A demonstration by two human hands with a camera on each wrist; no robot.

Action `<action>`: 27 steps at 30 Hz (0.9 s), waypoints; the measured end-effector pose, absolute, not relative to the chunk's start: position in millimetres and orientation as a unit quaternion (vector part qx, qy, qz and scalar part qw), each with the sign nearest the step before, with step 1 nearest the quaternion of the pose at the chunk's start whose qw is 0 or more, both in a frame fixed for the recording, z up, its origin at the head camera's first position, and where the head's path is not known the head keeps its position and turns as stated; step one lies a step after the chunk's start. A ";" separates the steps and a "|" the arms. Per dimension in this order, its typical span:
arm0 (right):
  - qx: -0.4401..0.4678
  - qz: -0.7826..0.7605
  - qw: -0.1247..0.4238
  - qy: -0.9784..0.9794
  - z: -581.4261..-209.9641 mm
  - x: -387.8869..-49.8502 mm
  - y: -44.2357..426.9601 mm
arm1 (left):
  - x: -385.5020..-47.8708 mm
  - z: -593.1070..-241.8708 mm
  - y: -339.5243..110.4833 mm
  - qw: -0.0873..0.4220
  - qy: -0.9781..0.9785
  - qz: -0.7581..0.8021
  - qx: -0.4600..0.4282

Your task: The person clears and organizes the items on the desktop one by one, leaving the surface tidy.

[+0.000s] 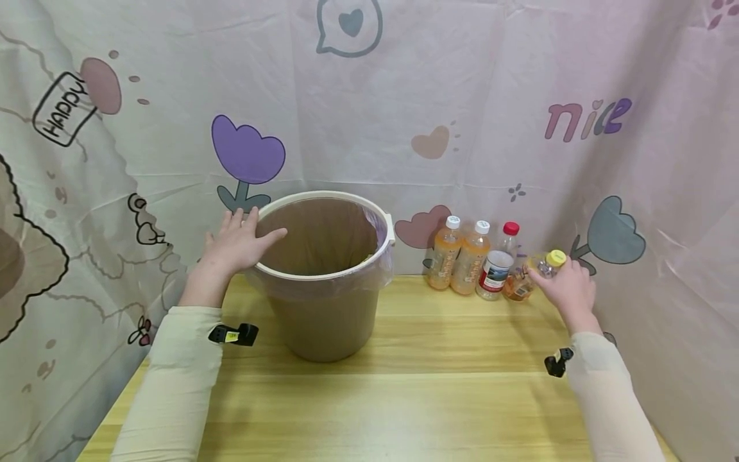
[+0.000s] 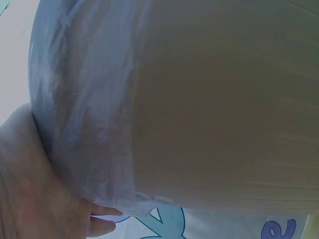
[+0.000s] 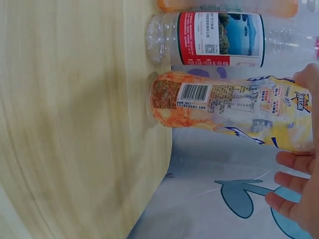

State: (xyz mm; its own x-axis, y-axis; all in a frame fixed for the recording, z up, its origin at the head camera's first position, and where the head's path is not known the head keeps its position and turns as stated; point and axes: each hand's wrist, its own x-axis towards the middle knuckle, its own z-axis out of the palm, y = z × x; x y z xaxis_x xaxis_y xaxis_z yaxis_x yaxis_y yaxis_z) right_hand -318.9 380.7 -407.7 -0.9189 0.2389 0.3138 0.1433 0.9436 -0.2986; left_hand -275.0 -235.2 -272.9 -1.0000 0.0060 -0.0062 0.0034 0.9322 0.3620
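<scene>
At the left rim of a brown bin (image 1: 323,321) lined with a clear bag (image 2: 99,99), the left hand (image 1: 235,245) rests with its fingers spread and straight. In the left wrist view that hand (image 2: 47,184) lies against the bagged rim. On the right, the right hand (image 1: 568,289) has its thumb and fingers round the upper part of a yellow-capped bottle (image 1: 521,285), which leans a little. The right wrist view shows this bottle (image 3: 199,102) with an orange and yellow label, the right hand (image 3: 306,174) at its upper end.
Left of the yellow-capped bottle stand a red-capped bottle (image 1: 495,273) and two white-capped orange bottles (image 1: 443,256) (image 1: 470,262). A printed cloth (image 1: 358,115) hangs behind the wooden table (image 1: 404,404) and at both sides.
</scene>
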 end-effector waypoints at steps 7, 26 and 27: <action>-0.096 0.149 0.203 -0.963 -421.7 -308.8 376.9 | -275.9 -273.6 -233.7 0.000 0.982 0.188 0.000; -0.076 0.144 0.263 -0.951 -433.0 -280.3 361.4 | -273.5 -273.2 -233.4 -0.004 0.980 0.200 -0.004; -0.073 0.141 0.265 -0.951 -432.2 -278.7 360.1 | -273.6 -273.1 -233.5 -0.004 0.980 0.200 -0.004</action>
